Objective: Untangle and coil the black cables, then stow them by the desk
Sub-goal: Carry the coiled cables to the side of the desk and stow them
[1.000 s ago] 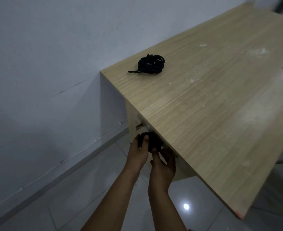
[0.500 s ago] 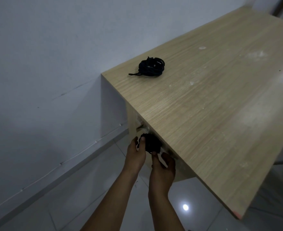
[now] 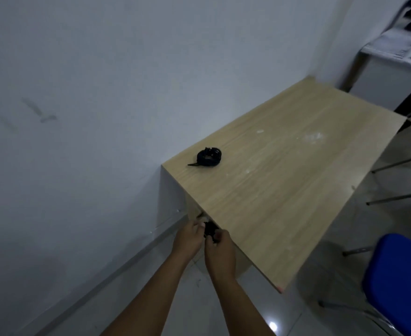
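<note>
Two coiled black cables are seen: one coiled black cable bundle lies on the light wood-grain worktop near its left rear corner, and a second small black cable bundle is held just below the worktop's left edge. It is gripped by the curled fingers of the left hand and right hand. A blue chair stands by the worktop's right edge.

Worktop against wall, which runs along its left side. Coiled cable on worktop near its left corner. Both hands below the near-left edge: left hand just left of right hand, second cable bundle between them. Chair right of worktop, on floor. Another table behind, far right.
</note>
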